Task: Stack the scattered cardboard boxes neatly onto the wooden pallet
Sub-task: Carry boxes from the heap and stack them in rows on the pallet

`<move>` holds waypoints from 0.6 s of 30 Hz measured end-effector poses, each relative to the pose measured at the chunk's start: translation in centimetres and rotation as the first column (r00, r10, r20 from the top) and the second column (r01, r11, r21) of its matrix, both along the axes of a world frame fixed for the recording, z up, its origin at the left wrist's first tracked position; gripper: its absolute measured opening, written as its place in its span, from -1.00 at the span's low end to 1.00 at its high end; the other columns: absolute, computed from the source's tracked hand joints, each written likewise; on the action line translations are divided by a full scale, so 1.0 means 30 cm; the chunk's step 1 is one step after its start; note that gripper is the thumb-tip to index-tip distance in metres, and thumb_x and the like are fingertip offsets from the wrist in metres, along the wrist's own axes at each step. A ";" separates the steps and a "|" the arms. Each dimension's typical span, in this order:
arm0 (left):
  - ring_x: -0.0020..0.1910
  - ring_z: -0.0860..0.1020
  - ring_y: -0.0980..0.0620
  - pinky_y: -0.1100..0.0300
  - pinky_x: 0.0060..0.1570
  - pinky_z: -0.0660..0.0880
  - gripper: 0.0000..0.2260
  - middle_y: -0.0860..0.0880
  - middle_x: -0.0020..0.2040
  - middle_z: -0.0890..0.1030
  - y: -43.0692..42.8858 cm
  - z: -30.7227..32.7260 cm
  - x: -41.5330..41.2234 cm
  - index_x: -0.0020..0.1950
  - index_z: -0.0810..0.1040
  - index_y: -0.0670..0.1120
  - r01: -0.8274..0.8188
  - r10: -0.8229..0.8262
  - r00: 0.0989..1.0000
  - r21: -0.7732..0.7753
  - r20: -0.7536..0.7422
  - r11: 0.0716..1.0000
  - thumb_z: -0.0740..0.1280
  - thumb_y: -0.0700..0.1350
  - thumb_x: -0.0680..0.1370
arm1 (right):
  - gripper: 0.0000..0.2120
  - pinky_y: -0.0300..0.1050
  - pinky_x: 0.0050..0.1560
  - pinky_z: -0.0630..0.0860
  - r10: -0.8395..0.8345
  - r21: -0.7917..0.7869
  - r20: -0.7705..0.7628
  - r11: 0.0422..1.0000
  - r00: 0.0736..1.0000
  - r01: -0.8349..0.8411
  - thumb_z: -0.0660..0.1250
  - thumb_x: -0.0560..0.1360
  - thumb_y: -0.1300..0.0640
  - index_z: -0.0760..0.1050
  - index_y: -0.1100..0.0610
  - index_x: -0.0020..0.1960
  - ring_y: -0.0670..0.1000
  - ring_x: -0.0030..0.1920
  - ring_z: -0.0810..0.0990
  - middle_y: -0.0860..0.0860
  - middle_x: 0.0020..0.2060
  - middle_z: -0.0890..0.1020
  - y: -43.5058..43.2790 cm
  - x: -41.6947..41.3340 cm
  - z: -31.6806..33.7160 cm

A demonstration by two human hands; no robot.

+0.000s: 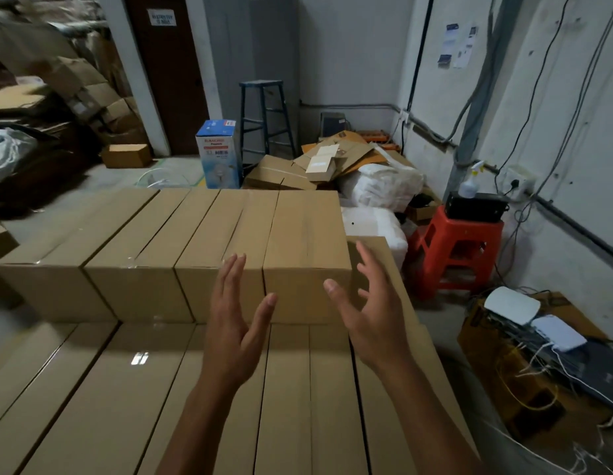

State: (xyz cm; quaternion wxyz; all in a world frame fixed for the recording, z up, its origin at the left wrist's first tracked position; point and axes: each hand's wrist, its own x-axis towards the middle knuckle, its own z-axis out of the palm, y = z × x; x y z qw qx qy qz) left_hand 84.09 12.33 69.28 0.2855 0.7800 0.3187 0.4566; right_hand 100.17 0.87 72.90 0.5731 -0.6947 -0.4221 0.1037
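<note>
The left hand [235,320], fingers straight, spread and empty, hovers at the near-left corner of the end box [307,231], rightmost in the upper row [133,231]. That box lies straight ahead between the palms, its long axis running away from the person. The right hand [370,313], loosely open and empty, flanks its near-right corner. Both hands look equally near, which suits a two-handed side grip.
</note>
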 end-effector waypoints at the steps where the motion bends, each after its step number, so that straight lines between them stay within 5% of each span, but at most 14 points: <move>1: 0.59 0.17 0.06 -0.08 0.44 0.24 -0.32 0.01 0.62 0.19 -0.058 0.003 -0.048 0.62 0.16 0.04 -0.014 0.014 1.000 0.002 -0.007 1.000 0.16 0.31 0.56 | -0.25 0.06 0.47 0.37 0.006 0.000 0.007 1.000 1.000 -0.006 0.35 0.50 -0.27 0.10 -0.21 0.59 -0.17 0.51 0.25 -0.14 0.55 0.26 -0.054 -0.034 -0.009; 8: 0.51 0.30 0.08 0.07 0.38 0.30 -0.33 0.05 0.54 0.30 -0.389 -0.080 -0.420 0.59 0.22 0.02 -0.139 0.133 0.987 -0.069 -0.092 0.988 0.25 0.25 0.54 | -0.27 0.03 0.43 0.41 0.155 -0.092 0.040 0.984 0.987 -0.151 0.22 0.45 -0.38 0.11 -0.26 0.56 -0.20 0.49 0.27 -0.18 0.54 0.27 -0.331 -0.317 -0.123; 11: 0.49 0.30 0.10 0.15 0.37 0.29 -0.35 0.12 0.49 0.29 -0.492 -0.158 -0.606 0.58 0.22 0.04 -0.224 0.208 0.964 -0.088 -0.164 0.971 0.27 0.22 0.54 | -0.24 -0.18 0.41 0.34 0.259 -0.186 0.088 0.953 0.962 -0.239 0.17 0.46 -0.39 0.14 -0.15 0.59 -0.18 0.51 0.24 -0.15 0.56 0.25 -0.382 -0.489 -0.190; 13: 0.49 0.30 0.09 0.06 0.36 0.36 -0.35 0.13 0.49 0.28 -0.547 -0.205 -0.734 0.59 0.20 0.07 -0.286 0.259 0.942 -0.104 -0.215 0.953 0.27 0.22 0.55 | -0.22 -0.31 0.38 0.24 0.333 -0.261 0.093 0.918 0.938 -0.300 0.16 0.46 -0.40 0.13 -0.12 0.60 -0.19 0.51 0.21 -0.15 0.56 0.24 -0.403 -0.607 -0.243; 18: 0.45 0.33 0.05 -0.04 0.32 0.39 -0.37 -0.04 0.53 0.35 -0.645 -0.276 -1.071 0.58 0.23 0.06 -0.483 0.433 0.860 -0.154 -0.271 0.862 0.23 0.24 0.55 | -0.24 -0.19 0.42 0.34 0.512 -0.365 0.006 0.800 0.859 -0.475 0.15 0.42 -0.46 0.13 -0.22 0.56 -0.19 0.50 0.26 -0.18 0.54 0.26 -0.406 -0.877 -0.344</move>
